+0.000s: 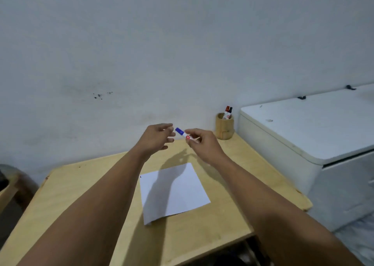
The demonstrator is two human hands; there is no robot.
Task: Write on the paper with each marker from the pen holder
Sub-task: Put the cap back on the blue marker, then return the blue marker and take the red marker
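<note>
1. A round light-wood pen holder (224, 128) stands upright at the far right corner of the pale wooden table (85, 195), close to the wall (141, 43) and just beside a white cabinet-like unit (315, 132).
2. Two markers stand in the holder, leaning slightly: a red-capped white marker (226, 112) and, touching it on the right, a black-capped white marker (229, 113). Each white barrel carries a red printed label, too small to read.
3. A blue-capped white marker (182, 133) is held in the air above the far part of the table, between the two hands, cap end pointing left and away. A round red emblem shows on its barrel; no lettering can be made out.
4. The right hand (202, 142) pinches this marker's barrel between thumb and fingertips, the other fingers curled in.
5. The left hand (156, 137) is loosely open and holds nothing; its fingertips sit just beside the blue cap, and whether they touch it cannot be told.
6. A white sheet of paper (188, 193) lies flat near the table's middle, below the hands and partly under their shadow. It looks blank except for a tiny dark mark at its far left corner.
</note>
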